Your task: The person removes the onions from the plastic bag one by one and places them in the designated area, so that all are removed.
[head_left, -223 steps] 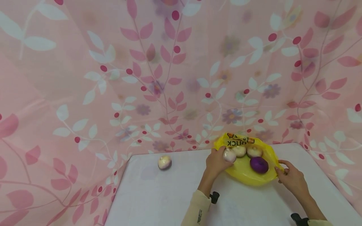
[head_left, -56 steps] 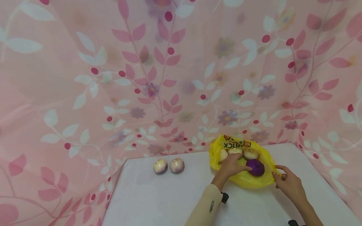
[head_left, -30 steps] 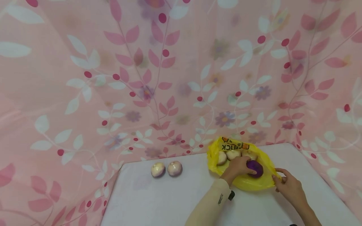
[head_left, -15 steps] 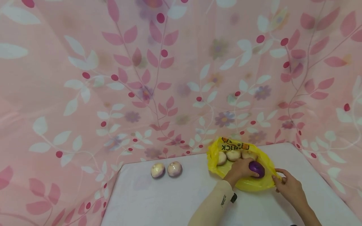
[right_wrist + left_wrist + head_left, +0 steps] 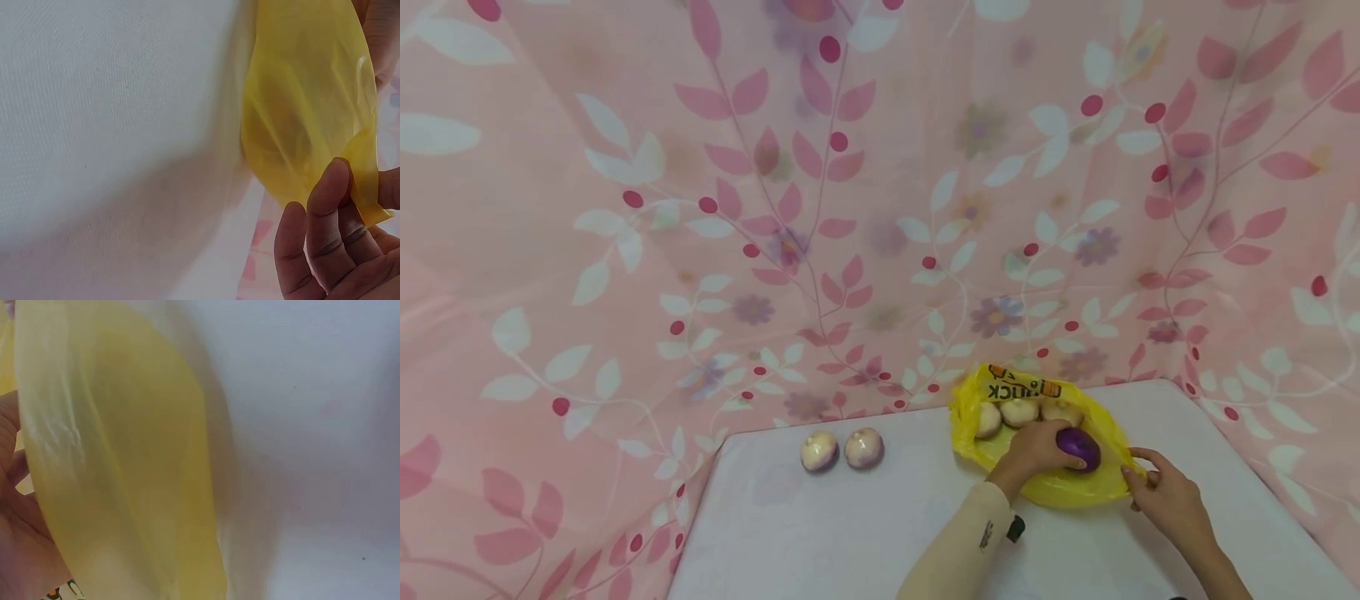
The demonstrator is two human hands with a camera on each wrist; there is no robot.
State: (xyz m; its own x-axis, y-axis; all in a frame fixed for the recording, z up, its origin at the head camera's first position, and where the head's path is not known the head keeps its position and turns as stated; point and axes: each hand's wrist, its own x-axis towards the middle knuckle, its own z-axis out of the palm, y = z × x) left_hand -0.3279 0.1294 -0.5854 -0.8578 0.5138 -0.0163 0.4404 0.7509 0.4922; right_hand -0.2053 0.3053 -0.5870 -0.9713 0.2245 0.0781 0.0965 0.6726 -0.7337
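Note:
A yellow plastic bag (image 5: 1067, 492) with black print lies with its mouth spread wide on the table. Inside it, my left hand (image 5: 1037, 450) curls its fingers and thumb round a glossy purple round vegetable (image 5: 1081, 450). My right hand (image 5: 1172, 496) pinches the bag's right rim between thumb and fingers; the right wrist view shows the fingers (image 5: 328, 212) against the yellow plastic. Pale round vegetables sit along the back of the bag: one at the left (image 5: 988, 420), one in the middle (image 5: 1020, 412), and one (image 5: 1062, 411) partly behind the left hand.
Two pale round vegetables, a left one (image 5: 818, 452) and a right one (image 5: 863, 448), stand side by side at the far left of the white table (image 5: 775, 533). A pink floral cloth (image 5: 880, 208) hangs behind the table.
A second pale vegetable now stands on the table. My left hand, earlier holding a pale vegetable at the bag, has moved right onto the purple one. My right hand stays on the rim.

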